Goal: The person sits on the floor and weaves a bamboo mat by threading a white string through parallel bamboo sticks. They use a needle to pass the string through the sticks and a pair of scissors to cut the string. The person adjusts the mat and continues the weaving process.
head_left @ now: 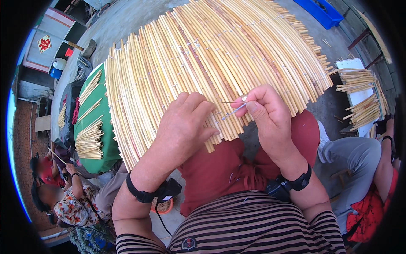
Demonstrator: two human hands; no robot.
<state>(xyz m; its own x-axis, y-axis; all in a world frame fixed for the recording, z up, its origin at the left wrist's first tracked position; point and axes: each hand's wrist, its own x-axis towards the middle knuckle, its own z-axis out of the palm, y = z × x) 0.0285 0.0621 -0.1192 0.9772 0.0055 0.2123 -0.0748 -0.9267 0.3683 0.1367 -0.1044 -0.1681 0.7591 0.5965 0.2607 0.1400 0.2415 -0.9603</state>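
A wide mat of pale yellow stalks [203, 63], sewn together with rows of thread, slopes up from my lap. My left hand [186, 116] lies on its near part, fingers bent over the stalks and thumb pressed near the stalk ends. Just right of it, my right hand [270, 114] pinches a thin needle [228, 102] between thumb and forefinger. The needle points left above the mat. A twisted blue-and-white thread [233, 111] runs from these fingertips down to the stalks. Something pale sits on the right forefinger, perhaps a thimble.
At left, a green-covered table [86, 122] bears bundles of stalks, with two people seated near it. More stalk bundles [361, 111] lie on a white board at right, where another person sits close by. A blue crate [320, 12] stands beyond the mat.
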